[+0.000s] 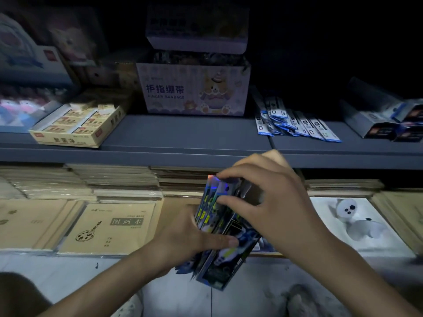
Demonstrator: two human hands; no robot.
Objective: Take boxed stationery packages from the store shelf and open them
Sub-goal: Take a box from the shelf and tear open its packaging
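Left hand [183,239] grips the lower half of the long blue stationery boxes [217,268], held just before the shelf [183,131]; right hand [270,197] pinches their top end. Steady the bundle low and pry only one flap. Stacked drawing books [109,227] lie below. The finger bandage box [194,90], eraser box [77,124] and refill packets [295,122] sit well apart.

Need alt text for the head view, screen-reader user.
Two bare hands hold a long dark-blue printed package: the left hand grips its lower half, the right hand pinches its top end. Behind, a grey shelf carries a purple finger-bandage carton and a yellow eraser box; brown sketchbooks lie below.
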